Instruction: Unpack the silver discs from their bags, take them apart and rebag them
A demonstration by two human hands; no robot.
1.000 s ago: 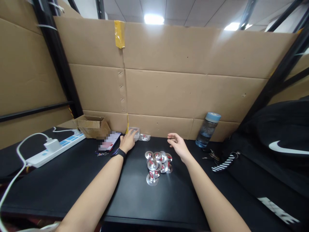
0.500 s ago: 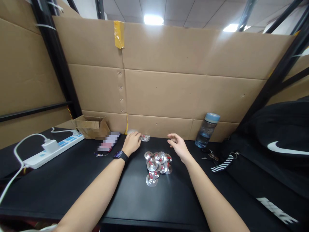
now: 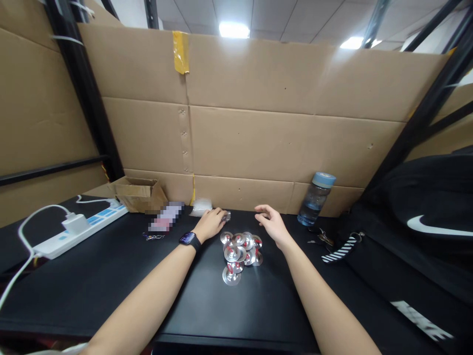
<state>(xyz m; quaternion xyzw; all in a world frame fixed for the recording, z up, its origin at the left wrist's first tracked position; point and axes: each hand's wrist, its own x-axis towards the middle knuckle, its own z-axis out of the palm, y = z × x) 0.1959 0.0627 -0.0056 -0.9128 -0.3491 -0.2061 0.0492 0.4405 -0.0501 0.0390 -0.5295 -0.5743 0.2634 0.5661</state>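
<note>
While left hand point(image 3: 210, 223) covers shiny packet point(image 3: 227, 216) just below frame centre (grip hidden, cannot tell), best pinch edge, avoid metal discs point(image 3: 232, 253); right hand point(image 3: 272, 223) loosely spread.

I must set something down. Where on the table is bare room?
Bare tabletop lies between power strip and left forearm, and between left and right forearm, in front of metal discs. Back left is crowded: box, white packet, left hand.

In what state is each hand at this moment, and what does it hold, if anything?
Left hand: fingers over a small clear packet; whether the grip is closed cannot be told.
Right hand: open, loosely curled, nothing visible in it.
</note>
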